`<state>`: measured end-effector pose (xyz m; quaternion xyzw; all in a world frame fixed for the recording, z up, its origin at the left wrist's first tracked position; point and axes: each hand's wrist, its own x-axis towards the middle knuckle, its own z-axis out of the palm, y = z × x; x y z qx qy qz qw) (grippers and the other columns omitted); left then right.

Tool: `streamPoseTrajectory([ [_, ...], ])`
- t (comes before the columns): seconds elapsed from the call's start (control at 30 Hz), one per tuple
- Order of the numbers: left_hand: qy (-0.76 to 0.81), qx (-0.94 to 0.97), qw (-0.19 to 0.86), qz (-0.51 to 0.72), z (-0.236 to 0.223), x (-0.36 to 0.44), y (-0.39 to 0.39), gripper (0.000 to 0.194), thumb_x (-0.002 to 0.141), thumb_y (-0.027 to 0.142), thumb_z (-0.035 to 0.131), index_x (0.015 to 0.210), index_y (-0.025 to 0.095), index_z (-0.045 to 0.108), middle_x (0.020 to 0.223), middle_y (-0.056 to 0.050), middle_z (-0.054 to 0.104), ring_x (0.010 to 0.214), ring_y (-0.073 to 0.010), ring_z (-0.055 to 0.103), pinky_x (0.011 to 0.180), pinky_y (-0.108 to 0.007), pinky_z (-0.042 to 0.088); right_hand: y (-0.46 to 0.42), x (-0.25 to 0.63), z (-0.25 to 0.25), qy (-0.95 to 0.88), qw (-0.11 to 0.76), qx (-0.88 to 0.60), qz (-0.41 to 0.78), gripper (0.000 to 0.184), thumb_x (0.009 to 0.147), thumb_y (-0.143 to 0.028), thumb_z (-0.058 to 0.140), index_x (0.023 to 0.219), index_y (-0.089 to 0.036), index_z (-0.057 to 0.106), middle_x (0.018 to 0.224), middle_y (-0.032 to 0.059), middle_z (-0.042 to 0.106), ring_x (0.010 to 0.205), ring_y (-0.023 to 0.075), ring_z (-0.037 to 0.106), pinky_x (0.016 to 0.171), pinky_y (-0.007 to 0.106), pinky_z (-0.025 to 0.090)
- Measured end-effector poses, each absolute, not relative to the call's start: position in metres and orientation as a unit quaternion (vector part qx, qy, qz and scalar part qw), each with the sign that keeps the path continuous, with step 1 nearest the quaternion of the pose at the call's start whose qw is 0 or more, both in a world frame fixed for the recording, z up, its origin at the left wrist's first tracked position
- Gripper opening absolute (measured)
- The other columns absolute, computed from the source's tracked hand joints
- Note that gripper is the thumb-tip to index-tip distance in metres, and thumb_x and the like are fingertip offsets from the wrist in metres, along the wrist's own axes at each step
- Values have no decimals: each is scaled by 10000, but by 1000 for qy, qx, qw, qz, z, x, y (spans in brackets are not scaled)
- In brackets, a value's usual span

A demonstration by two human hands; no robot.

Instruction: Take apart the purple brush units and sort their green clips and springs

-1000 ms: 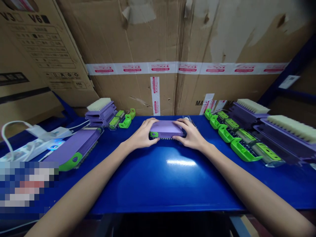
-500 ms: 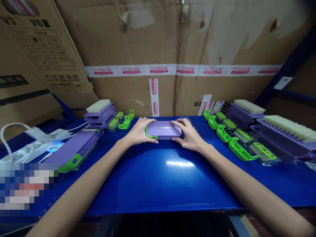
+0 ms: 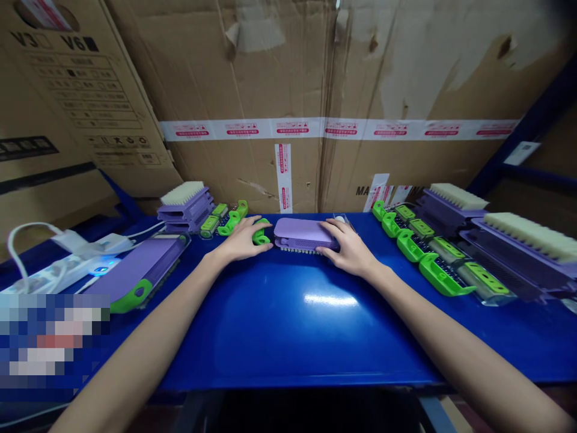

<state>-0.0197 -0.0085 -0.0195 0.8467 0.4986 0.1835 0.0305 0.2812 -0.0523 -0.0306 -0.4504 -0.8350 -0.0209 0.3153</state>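
At the middle of the blue table's far side, a purple brush unit (image 3: 297, 231) lies across my view, its bristles showing along the lower front edge. My right hand (image 3: 348, 248) is closed around its right end, thumb in front and fingers over the top. Just left of the unit, apart from it, a green end cap (image 3: 261, 233) sits between the thumb and fingers of my left hand (image 3: 241, 242). Behind the left hand are green caps (image 3: 232, 219) and clear-and-green pieces (image 3: 211, 224).
Purple brush housings with cream bristles (image 3: 183, 193) stand at left and right (image 3: 457, 197). On the right is a row of green caps (image 3: 409, 248). A purple unit (image 3: 135, 267) lies left beside a white power strip (image 3: 67, 264). Cardboard (image 3: 243, 78) backs the table (image 3: 279, 337).
My left hand has moved left with the green end cap, which has come off the purple brush unit. The unit's printed label no longer shows, and its bristles are now visible.
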Motion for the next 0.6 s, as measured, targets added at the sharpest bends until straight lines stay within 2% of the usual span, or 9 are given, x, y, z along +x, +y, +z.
streamPoseTrajectory([
  [0.1, 491, 848, 30, 198, -20, -14, -11, 529, 767, 517, 583, 1229, 257, 585, 1410, -104, 437, 1318, -317, 370, 1086, -530, 281, -52, 283, -32, -835, 309, -455, -21, 604, 854, -469, 551, 1345, -126, 473, 1360, 189, 487, 1262, 305, 458, 1057, 499, 385],
  [0.23, 446, 860, 70, 237, -20, -3, -14, 412, 820, 459, 543, 1148, 231, 639, 1352, -93, 507, 1254, -273, 440, 1068, -480, 323, -51, 284, -32, -839, 308, -448, -19, 609, 856, -465, 552, 1351, -120, 470, 1370, 195, 477, 1267, 303, 455, 1073, 487, 371],
  [0.4, 428, 845, 95, 305, -13, 0, -13, 249, 793, 379, 593, 940, 212, 706, 1069, -71, 682, 1057, -247, 565, 982, -422, 397, -51, 284, -30, -839, 305, -449, -26, 619, 849, -480, 559, 1346, -120, 472, 1346, 183, 492, 1241, 305, 465, 1053, 463, 389],
  [0.5, 477, 781, 112, 387, -3, -14, -8, 252, 795, 417, 588, 881, 210, 704, 959, -56, 712, 953, -233, 612, 907, -371, 435, -52, 283, -29, -829, 304, -467, -34, 626, 839, -516, 560, 1343, -154, 473, 1293, 166, 520, 1183, 310, 493, 988, 471, 431],
  [0.6, 525, 669, 123, 512, 5, -33, -1, 280, 791, 443, 587, 789, 180, 684, 816, -56, 709, 790, -203, 636, 763, -307, 467, -53, 282, -29, -815, 303, -492, -53, 647, 826, -544, 562, 1346, -170, 470, 1252, 166, 522, 1137, 319, 504, 928, 477, 451],
])
